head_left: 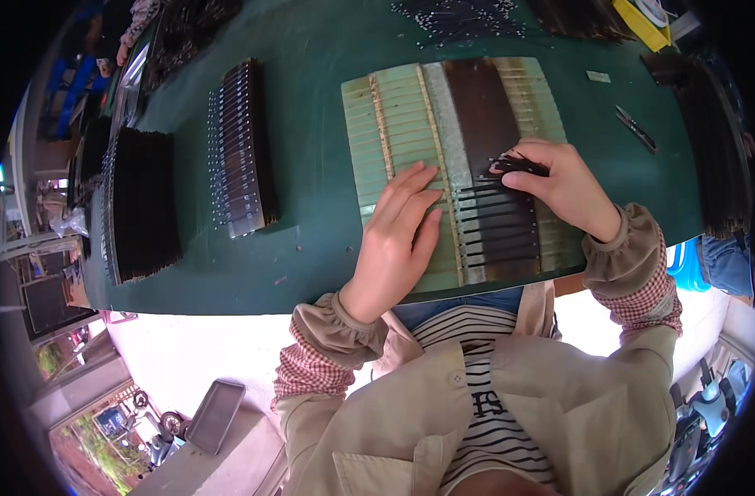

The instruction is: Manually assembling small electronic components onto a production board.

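A light green slotted board [362,140] lies in front of me, crossed by a grey strip [449,107] and a dark brown band [481,103]. Several thin black leads [501,225] rest side by side across its near half. My left hand [396,240] is on the board left of these leads, its fingers stretched out and holding nothing. Over the brown band, my right hand [569,183] pinches a small bunch of black leads [522,167] between thumb and fingers. What the tips of that bunch touch is hard to make out.
Left on the green table [311,165] stand a narrow row of black leads with silvery ends [243,149] and a larger black bundle [146,207]. Loose leads [460,18] lie at the far edge. Tweezers [636,129], a yellow tray [644,25] and another dark bundle [708,132] are right.
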`<state>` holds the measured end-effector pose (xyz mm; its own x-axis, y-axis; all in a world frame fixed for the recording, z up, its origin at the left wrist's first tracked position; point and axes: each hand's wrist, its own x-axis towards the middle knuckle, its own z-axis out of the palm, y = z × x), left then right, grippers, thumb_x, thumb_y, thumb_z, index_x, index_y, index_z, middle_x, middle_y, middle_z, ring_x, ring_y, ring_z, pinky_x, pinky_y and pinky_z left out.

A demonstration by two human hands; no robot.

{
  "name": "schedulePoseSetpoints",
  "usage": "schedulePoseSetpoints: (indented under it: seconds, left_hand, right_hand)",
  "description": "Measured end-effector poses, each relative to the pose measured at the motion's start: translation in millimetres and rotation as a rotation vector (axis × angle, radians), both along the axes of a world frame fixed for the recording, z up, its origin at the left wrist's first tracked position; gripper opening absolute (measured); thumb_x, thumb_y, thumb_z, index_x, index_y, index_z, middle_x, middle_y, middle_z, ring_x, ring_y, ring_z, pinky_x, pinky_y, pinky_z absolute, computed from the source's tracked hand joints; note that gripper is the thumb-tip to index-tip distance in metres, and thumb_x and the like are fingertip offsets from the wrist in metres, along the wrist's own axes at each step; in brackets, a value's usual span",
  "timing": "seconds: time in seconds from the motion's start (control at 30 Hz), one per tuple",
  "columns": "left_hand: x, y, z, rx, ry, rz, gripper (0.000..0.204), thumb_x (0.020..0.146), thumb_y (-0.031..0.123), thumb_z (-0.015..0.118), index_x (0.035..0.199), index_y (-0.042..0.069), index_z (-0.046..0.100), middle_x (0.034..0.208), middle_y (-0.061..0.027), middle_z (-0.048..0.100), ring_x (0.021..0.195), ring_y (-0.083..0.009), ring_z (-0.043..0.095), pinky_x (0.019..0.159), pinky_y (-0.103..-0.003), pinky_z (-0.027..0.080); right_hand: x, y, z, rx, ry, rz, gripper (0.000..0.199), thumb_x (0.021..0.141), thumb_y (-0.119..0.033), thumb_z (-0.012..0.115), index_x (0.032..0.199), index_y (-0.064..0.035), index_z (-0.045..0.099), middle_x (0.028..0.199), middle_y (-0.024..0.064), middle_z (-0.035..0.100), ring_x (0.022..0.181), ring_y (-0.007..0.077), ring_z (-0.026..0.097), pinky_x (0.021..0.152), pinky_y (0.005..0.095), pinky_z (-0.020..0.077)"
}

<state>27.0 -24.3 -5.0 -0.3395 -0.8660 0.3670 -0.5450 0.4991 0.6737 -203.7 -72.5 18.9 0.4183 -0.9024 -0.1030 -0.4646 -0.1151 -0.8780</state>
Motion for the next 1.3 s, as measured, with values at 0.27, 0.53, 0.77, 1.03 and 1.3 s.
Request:
schedulePoseSetpoints:
  seconds: [0.27, 0.53, 0.77, 1.03, 1.3]
  left_hand:
    - [0, 4, 3, 0.017, 0.011, 0.006, 0.016, 0.079, -0.005, 0.058, 0.095, -0.004, 0.058, 0.114, -0.0162, 0.057, 0.114, -0.0342, 0.051, 0.094, -0.039, 0.041]
    - [-7, 2, 3, -0.018, -0.106, -0.04, 0.03, 0.078, -0.001, 0.061, 0.107, -0.002, 0.057, 0.126, -0.0162, 0.049, 0.121, -0.0344, 0.044, 0.097, -0.04, 0.039]
    - [-10, 6, 8, -0.077, -0.379, -0.082, 0.039, 0.08, 0.006, 0.062, 0.118, 0.001, 0.054, 0.133, -0.0161, 0.042, 0.122, -0.0348, 0.041, 0.099, -0.042, 0.036]
    - [-11, -11, 13, 0.305, 0.23, -0.063, 0.026, 0.084, 0.007, 0.059, 0.109, 0.001, 0.056, 0.119, -0.015, 0.054, 0.116, -0.0299, 0.048, 0.097, -0.036, 0.036]
    - [1, -15, 2, 0.329, 0.313, 0.006, 0.01, 0.084, 0.001, 0.056, 0.095, -0.001, 0.056, 0.111, -0.0126, 0.059, 0.111, -0.0271, 0.052, 0.094, -0.034, 0.039]
  right_hand:
    - [1, 2, -6, -0.04, -0.001, -0.02, 0.018, 0.076, -0.007, 0.064, 0.09, 0.0036, 0.06, 0.081, 0.0145, 0.061, 0.071, 0.0259, 0.058, 0.066, 0.0313, 0.0446]
    - [9, 5, -11, -0.241, 0.053, -0.017, 0.015, 0.076, -0.007, 0.063, 0.086, 0.0027, 0.06, 0.081, 0.0148, 0.059, 0.072, 0.0331, 0.057, 0.065, 0.0351, 0.0446]
    - [8, 9, -6, -0.343, 0.255, -0.065, 0.013, 0.076, -0.007, 0.063, 0.085, 0.0023, 0.059, 0.083, 0.0139, 0.057, 0.073, 0.0314, 0.056, 0.065, 0.0341, 0.0443]
    - [6, 2, 8, -0.075, -0.096, 0.049, 0.016, 0.079, -0.009, 0.064, 0.087, 0.0041, 0.059, 0.078, 0.0096, 0.055, 0.07, 0.0188, 0.055, 0.065, 0.028, 0.0432]
    - [-2, -8, -3, -0.001, -0.122, 0.001, 0.017, 0.078, -0.008, 0.064, 0.088, 0.0048, 0.06, 0.077, 0.0099, 0.057, 0.07, 0.016, 0.056, 0.064, 0.0271, 0.0425]
